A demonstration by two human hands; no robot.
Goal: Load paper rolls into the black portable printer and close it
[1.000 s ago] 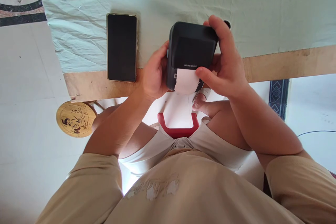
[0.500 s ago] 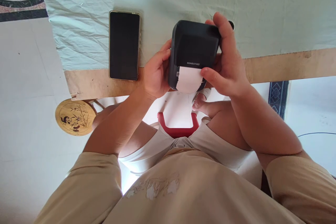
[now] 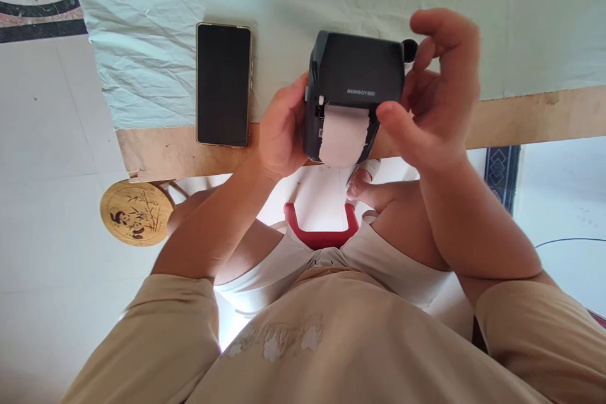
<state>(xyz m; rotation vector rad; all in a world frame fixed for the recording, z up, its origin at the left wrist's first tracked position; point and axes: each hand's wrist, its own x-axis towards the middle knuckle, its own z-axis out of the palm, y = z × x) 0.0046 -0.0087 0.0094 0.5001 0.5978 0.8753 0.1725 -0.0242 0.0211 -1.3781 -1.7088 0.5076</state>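
Observation:
A black label printer (image 3: 362, 66) is held over the table's front edge, its lid raised a little at the front. From the printer's front hangs a strip of white label paper (image 3: 344, 136) with a ragged right edge. My left hand (image 3: 284, 129) grips the printer's left side, the fingers partly hidden beneath it. At the right, my right hand (image 3: 438, 88) has its fingers spread and bent, with the thumb tip by the lid's front right corner; whether it touches is hard to tell. Behind those fingers, a small round black-topped object (image 3: 409, 50) is partly covered.
A smartphone (image 3: 223, 84) with a dark screen lies left of the printer, on the pale green cloth (image 3: 161, 63) and the wooden table edge (image 3: 161, 151). Below the left edge is a round wooden stool (image 3: 137, 213). A red frame (image 3: 322, 238) shows between my knees.
The printer's lid has lifted at the front, showing more of the paper slot. My right hand has come off the printer's side and moved right, fingers spreading. My left hand stays in place.

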